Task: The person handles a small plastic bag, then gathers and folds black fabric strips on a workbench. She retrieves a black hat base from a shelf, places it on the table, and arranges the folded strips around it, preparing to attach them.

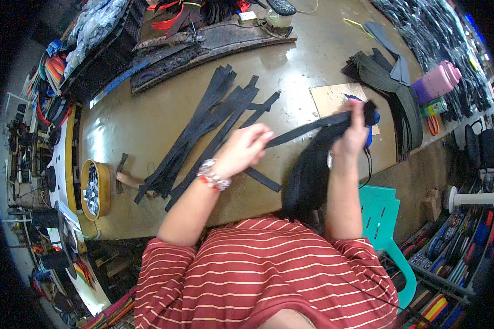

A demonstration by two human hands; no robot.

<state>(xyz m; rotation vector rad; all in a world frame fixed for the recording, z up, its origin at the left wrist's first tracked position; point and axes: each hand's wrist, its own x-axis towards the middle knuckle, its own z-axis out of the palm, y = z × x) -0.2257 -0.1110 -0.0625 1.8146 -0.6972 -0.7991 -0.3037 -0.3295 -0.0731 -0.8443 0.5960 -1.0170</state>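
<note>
My right hand [352,136] is closed around the upper end of a thick bundle of black straps [308,178], which hangs down toward the table's near edge. From that hand a single black strap [307,129] stretches leftward to my left hand [246,145], whose fingers pinch its other end. Both hands are slightly blurred. More black straps [203,123] lie in a loose, crossing pile beneath and left of my left hand. Part of a blue object [369,138] shows behind my right hand, with a dark cord running down from it.
A hammer [127,178] and a yellow tub [108,189] of small metal-coloured pieces stand at left. At right are stacked dark strips [403,118], a brown board [325,97] and a pink-purple bottle [438,82]. A charred wooden beam [225,44] lies far back; a green chair [380,211] stands near right.
</note>
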